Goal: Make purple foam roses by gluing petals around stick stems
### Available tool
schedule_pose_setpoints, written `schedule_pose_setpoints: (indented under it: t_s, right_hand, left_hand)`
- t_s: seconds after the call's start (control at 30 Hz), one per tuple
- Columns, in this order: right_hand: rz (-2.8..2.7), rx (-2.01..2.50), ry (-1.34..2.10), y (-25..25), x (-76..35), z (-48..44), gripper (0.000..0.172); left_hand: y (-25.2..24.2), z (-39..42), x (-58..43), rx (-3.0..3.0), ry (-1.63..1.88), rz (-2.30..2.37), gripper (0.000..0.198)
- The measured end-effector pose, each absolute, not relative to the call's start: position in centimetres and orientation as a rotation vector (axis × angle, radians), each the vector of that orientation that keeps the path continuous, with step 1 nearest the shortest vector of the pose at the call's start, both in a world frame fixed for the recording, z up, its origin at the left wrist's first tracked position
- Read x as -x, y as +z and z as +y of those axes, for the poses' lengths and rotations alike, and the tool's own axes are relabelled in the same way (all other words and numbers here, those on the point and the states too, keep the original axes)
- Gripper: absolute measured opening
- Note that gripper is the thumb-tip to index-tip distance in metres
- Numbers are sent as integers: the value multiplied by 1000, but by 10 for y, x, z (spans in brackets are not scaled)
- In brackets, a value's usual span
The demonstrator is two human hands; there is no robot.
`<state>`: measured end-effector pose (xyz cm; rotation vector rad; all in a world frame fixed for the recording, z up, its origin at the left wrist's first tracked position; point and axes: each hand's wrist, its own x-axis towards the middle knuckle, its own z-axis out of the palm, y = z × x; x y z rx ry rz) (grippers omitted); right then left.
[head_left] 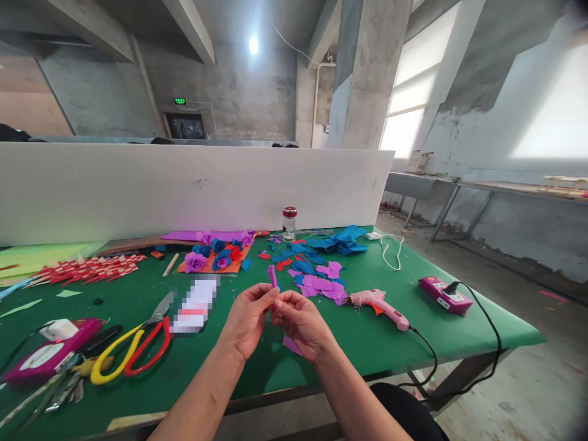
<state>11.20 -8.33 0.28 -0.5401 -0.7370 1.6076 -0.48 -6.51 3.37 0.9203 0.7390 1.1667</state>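
Between my two hands, above the front of the green table, stands a small rolled piece of purple crepe paper (272, 275). My left hand (248, 315) pinches it near its lower end. The fingers of my right hand (298, 321) are pressed together against the same roll, fingertips meeting those of the left. A loose purple paper piece (292, 346) lies on the table just below the hands. Cut purple petals (321, 286) and blue paper pieces (305, 267) are scattered beyond them. To the right rests a pink hot glue gun (379, 306), its nozzle close to the purple petals.
Red-and-yellow-handled scissors (133, 349) lie at left beside a blurred phone-like object (195, 306). Finished paper roses (196, 262) sit farther back. A red-lidded jar (289, 224) stands by the white partition (184, 190). Purple power strips lie left and right (444, 295), with a trailing black cord (493, 343).
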Motion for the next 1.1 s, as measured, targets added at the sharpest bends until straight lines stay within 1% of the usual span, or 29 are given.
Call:
schedule_pose_setpoints:
  t_s: [0.1,0.3,0.53,0.9,1.03,1.1]
  right_hand:
    - [-767,560,1573,2,-111,-83,30]
    - [-887,639,1364,-3,-109,-82,23]
    - [-977,668,1273,-3,-108,-83,21]
    - [-1014,671,1320,-7,-111,-84,20]
    - [-992,641,1362,-6,-113,-86,22]
    - [-979,638,1370,-6,-115,-86,23]
  left_hand:
    - [34,-65,6,-962,1181,747,25]
    - [37,-68,4,-1084,1288,824,24]
    - [38,-71,0,-1149,1341,929,25]
    - [38,-75,-4,-1181,1336,932,26]
    - [39,-74,-1,-1184,1271,912,23]
    - [40,-72,4,-1229,1180,873,31]
